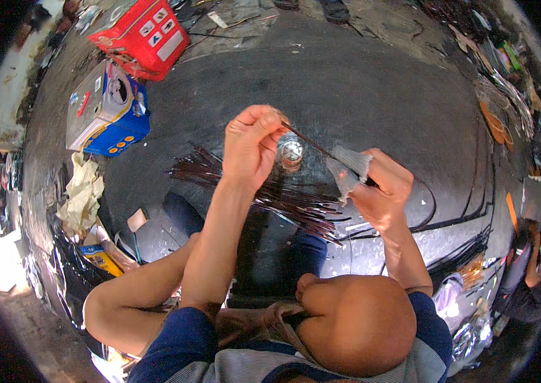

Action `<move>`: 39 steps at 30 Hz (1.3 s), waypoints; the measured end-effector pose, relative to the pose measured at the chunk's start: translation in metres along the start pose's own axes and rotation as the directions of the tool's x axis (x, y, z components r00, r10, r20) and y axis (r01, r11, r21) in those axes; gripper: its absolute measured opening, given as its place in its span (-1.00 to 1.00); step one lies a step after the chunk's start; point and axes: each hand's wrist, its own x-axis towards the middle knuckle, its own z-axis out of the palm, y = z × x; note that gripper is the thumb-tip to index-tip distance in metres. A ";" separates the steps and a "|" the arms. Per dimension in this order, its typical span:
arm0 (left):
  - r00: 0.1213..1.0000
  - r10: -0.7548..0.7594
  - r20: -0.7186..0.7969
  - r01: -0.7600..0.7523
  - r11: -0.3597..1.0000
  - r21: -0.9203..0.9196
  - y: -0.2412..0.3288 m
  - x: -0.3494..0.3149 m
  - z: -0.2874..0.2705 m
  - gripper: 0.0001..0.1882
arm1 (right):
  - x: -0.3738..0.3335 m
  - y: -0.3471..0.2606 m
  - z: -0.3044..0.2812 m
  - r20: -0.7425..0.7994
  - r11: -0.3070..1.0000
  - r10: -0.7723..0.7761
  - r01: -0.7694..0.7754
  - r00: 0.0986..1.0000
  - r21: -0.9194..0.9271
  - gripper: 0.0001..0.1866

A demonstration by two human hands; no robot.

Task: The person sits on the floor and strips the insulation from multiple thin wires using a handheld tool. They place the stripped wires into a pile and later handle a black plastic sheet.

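My left hand [252, 145] is closed, with thumb and fingers pinching the end of a thin dark brown strip [309, 139]. The strip runs tautly down to the right into a grey cloth [351, 165], which my right hand [385, 191] grips folded around it. Beyond the right hand, a dark length curves down over the floor, seemingly the same strip. A small clear jar [291, 155] stands on the floor between my hands; its contents are hard to make out. Nearer to me, a loose bundle of similar dark strips [302, 207] lies crosswise in front of my legs.
At the far left are a red bag [155, 48] and a blue and white box [109, 112]. Crumpled pale material [83, 191] lies nearer. Brown sandals [494, 124] and long dark strips [459, 217] lie at right. Another person [529, 274] sits at the right edge.
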 end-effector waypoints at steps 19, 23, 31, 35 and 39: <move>0.755 -0.058 -0.653 0.201 0.969 0.146 0.076 -0.051 -0.322 -0.84 | -0.172 0.052 -0.056 0.480 0.885 0.439 -0.457 0.760 -0.086 -0.74; 0.623 0.000 -0.783 0.269 0.939 0.214 0.110 -0.077 -0.388 -0.72 | -0.180 0.121 -0.054 0.391 0.691 0.720 -0.647 0.573 -0.323 -0.73; 0.539 0.831 -0.139 0.273 -0.016 0.962 0.035 -0.045 -0.169 -0.52 | -0.190 0.257 -0.064 -0.131 0.608 0.669 -0.641 0.731 -0.469 -0.51; 0.841 0.541 -0.013 -0.112 0.197 0.974 -0.034 -0.056 -0.080 -0.84 | -0.179 0.245 -0.043 -0.148 0.610 0.746 -0.756 0.649 -0.237 -0.45; 0.989 -0.097 -0.110 0.146 0.608 0.780 -0.106 -0.067 -0.015 -0.74 | -0.139 0.167 -0.002 -0.144 0.792 0.562 -0.581 0.814 -0.188 -0.38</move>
